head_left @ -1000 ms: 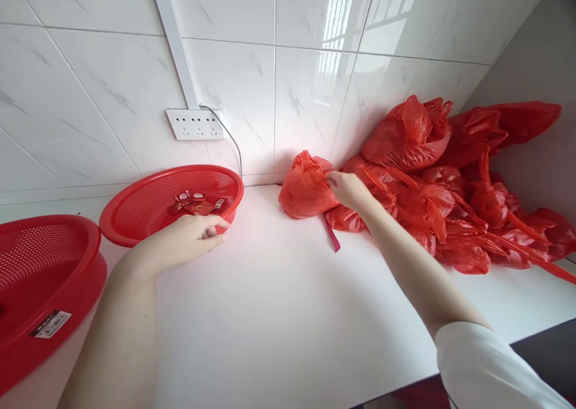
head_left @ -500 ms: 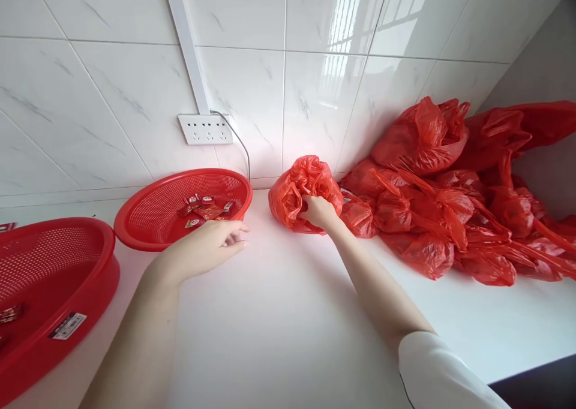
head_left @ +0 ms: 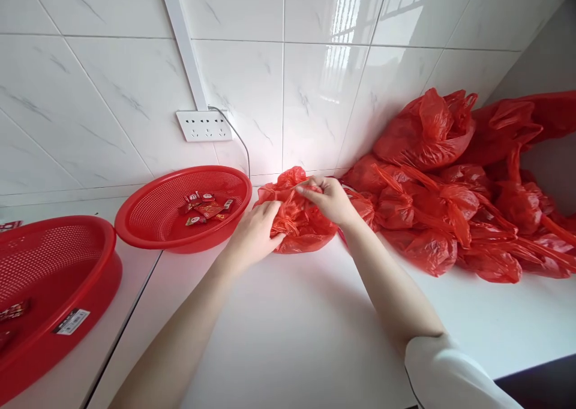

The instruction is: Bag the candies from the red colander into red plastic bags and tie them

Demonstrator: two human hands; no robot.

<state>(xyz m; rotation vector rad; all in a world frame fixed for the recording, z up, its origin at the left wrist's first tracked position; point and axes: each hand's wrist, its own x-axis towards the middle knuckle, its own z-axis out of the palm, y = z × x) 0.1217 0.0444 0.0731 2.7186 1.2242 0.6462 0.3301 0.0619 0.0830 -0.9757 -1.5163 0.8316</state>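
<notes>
A crumpled red plastic bag (head_left: 306,238) sits on the white table against the tiled wall, between my two hands. My left hand (head_left: 256,232) is at the bag's left side, its thumb and fingers curled around the plastic. From the right, my right hand (head_left: 330,199) pinches the upper part of the bag between thumb and fingers. What the bag contains is hidden by its folds. Just left of my left hand stands a red perforated basket (head_left: 148,217) with several small red packets (head_left: 207,208) in it.
A second red basket (head_left: 85,277) with a label and some packets stands at the near left. Several filled red bags (head_left: 432,199) are heaped on the right. A socket strip (head_left: 204,126) with a cable is on the wall. A dark seam (head_left: 130,313) crosses the table at left.
My left hand has moved right from beside the basket onto the bag and closed on it. My right hand has shifted slightly up and right. The bag looks lower and flatter.
</notes>
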